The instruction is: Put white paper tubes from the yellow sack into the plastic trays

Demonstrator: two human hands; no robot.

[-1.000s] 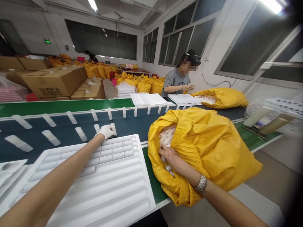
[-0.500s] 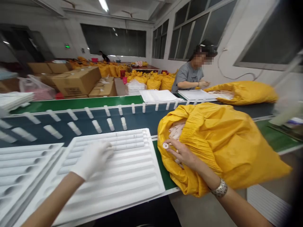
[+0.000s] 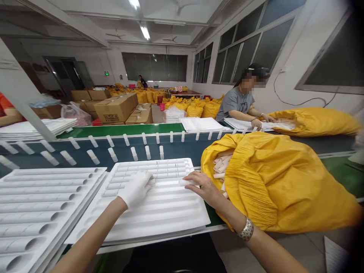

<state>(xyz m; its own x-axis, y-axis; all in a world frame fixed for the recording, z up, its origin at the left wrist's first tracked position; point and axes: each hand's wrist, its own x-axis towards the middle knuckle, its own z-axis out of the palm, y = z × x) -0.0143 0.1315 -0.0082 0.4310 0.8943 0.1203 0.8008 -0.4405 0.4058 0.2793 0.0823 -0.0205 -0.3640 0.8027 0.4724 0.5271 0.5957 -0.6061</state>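
A white grooved tray (image 3: 159, 223) lies in front of me, its far grooves filled with white tubes (image 3: 170, 165). My left hand (image 3: 136, 189), in a white glove, rests over the tray's middle, fingers curled at the end of a tube lying in a groove. At the tray's right side my bare right hand (image 3: 203, 185) pinches a short white tube (image 3: 185, 182) between thumb and fingers, over the same groove. Just right of it, a yellow sack (image 3: 273, 182) lies open towards the tray, with loose white tubes (image 3: 222, 165) in its mouth.
Filled trays (image 3: 36, 204) are stacked at the left. Behind the tray runs a dark blue divider (image 3: 85, 151) with upright white pegs. Across it, a person in grey (image 3: 236, 102) works beside another yellow sack (image 3: 318, 119). An orange sleeve (image 3: 5, 102) shows at far left.
My right hand has moved left from the sack's mouth to the tray with a tube. The camera view has shifted, and the person across has lowered their hands to a tray.
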